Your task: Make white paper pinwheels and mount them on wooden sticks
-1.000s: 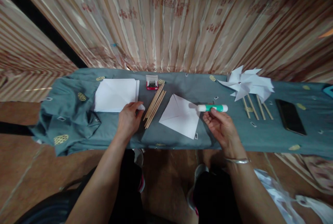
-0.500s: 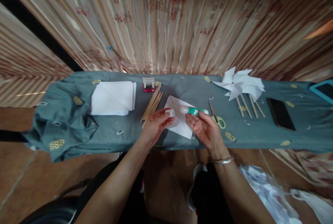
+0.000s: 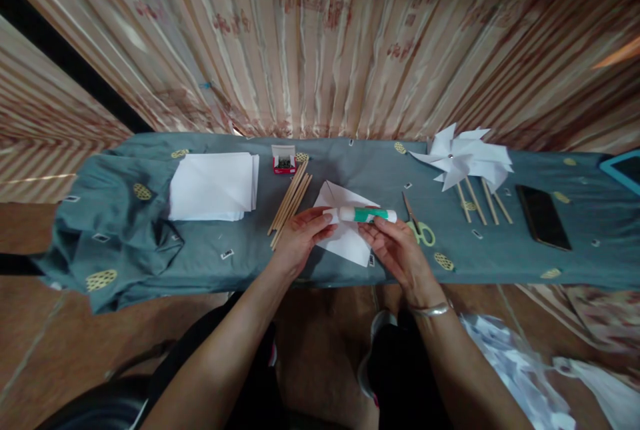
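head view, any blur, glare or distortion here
Head view: the curtain fans outward, as through a wide lens; head view: light dim and uneven, top right corner dark; head view: print on the glue stick too soft to read; head view: white paper stack pale, without strong glare.

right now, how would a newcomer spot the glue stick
On the cloth-draped table, find the creased white sheet near the middle. Over it, the right hand holds the glue stick: a white tube with a green label, unlike the plain white cap in the left hand.
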Action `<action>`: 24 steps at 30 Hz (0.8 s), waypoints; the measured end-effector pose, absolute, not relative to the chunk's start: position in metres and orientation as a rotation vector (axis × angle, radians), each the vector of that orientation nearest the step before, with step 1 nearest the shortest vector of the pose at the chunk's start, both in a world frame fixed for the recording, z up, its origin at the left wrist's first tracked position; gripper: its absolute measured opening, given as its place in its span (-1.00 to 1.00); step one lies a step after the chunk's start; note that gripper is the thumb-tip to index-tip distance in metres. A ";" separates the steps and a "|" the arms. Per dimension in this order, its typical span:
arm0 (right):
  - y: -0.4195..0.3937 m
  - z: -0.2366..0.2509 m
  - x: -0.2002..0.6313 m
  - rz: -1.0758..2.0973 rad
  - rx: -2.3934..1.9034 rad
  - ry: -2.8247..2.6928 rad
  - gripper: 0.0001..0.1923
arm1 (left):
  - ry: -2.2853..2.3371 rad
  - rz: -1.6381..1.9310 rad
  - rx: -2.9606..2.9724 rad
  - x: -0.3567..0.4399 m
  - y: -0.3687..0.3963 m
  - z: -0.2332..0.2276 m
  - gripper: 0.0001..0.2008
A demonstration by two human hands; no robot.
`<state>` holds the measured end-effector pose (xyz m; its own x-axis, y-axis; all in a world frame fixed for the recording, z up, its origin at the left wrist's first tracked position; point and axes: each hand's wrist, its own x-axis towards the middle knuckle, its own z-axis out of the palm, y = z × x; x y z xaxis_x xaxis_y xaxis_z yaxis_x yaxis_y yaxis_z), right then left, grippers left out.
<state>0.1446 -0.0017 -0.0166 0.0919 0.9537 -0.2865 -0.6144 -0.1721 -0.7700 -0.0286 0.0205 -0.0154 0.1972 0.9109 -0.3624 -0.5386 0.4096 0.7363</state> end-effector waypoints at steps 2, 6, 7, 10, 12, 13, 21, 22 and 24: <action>-0.002 -0.018 0.145 1.485 -0.965 -0.475 -0.76 | 0.890 1.075 0.505 -0.028 0.021 -0.015 -0.60; -0.002 -0.018 0.145 1.473 -0.983 -0.517 -0.76 | 0.901 1.097 0.521 -0.027 0.021 -0.017 -0.59; -0.002 -0.017 0.145 1.466 -0.993 -0.536 -0.75 | 0.909 1.109 0.542 -0.027 0.021 -0.017 -0.60; -0.002 -0.014 0.144 1.441 -1.029 -0.594 -0.71 | 0.957 1.135 0.642 -0.028 0.021 -0.019 -0.62; -0.001 -0.012 0.143 1.439 -1.039 -0.607 -0.69 | 0.981 1.144 0.703 -0.029 0.022 -0.019 -0.64; -0.001 -0.012 0.142 1.446 -1.040 -0.604 -0.68 | 0.985 1.142 0.731 -0.029 0.022 -0.019 -0.65; 0.000 -0.017 0.142 1.481 -1.136 -0.687 -0.63 | 0.993 1.116 0.902 -0.038 0.021 -0.015 -0.68; 0.000 -0.017 0.143 1.480 -1.144 -0.717 -0.64 | 0.981 1.105 0.908 -0.039 0.021 -0.013 -0.68; -0.001 -0.018 0.146 1.484 -1.168 -0.794 -0.64 | 0.959 1.088 0.917 -0.042 0.021 -0.011 -0.69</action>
<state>0.1456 -0.0008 -0.0181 0.0151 0.9658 -0.2589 -0.3206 -0.2406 -0.9162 -0.0421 0.0207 -0.0109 0.1824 0.9693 -0.1651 -0.2856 0.2130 0.9344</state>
